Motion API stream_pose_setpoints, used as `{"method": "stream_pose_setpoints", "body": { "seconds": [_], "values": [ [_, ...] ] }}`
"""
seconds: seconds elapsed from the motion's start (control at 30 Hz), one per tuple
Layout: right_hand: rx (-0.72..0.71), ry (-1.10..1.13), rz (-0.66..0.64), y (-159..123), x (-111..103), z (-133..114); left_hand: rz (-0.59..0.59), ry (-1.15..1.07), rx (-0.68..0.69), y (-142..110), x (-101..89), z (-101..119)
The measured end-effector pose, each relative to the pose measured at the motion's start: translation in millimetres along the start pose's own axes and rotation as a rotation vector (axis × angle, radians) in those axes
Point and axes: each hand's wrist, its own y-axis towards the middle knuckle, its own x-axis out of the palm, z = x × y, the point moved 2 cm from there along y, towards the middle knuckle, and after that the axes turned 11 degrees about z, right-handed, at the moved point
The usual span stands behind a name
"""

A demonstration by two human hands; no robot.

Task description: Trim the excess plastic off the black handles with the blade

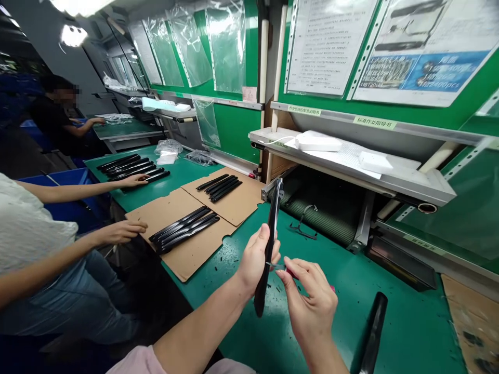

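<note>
My left hand [257, 257] grips a long, glossy black plastic strip [272, 218] upright near its middle. My right hand [307, 304] pinches a small pink-handled scraping blade [276, 266], whose metal tip meets the strip's edge. A similar black strip [374, 327] lies on the green workbench [249, 228] to my right. Further left, several black strips rest on two cardboard sheets [202, 252]. A co-worker's hand [125, 232] lies on the nearer sheet's edge, and their other hand [134, 180] touches a row of strips.
A shelf [351, 166] with white packages runs along the bench's back. Above hang printed instruction sheets [331, 47] and plastic sleeves. Blue bins [58, 200] stand beside the co-worker. A second person [58, 109] works at a farther bench. A dark metal bracket [302, 226] lies behind my hands.
</note>
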Motion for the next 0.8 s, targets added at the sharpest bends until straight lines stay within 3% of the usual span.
{"method": "stream_pose_setpoints", "body": {
  "seconds": [0.13,0.33,0.53,0.7,0.8],
  "values": [
    [-0.046,-0.002,0.071,27.3,5.6,4.0,-0.022,0.024,-0.021,-10.7,0.2,-0.1],
    [-0.039,-0.006,0.153,62.9,6.9,12.4,-0.167,0.046,-0.062,-26.7,1.5,-0.9],
    [-0.028,-0.019,0.436,77.1,-3.5,18.9,-0.257,0.03,-0.111,-36.8,-1.0,-2.1],
    [0.076,0.007,0.231,66.0,-10.1,18.6,-0.303,0.064,-0.116,-33.8,-9.5,-0.7],
    [0.152,0.008,0.195,59.8,-12.7,21.7,-0.315,0.074,-0.117,-31.3,-12.2,-2.8]
  ]
}}
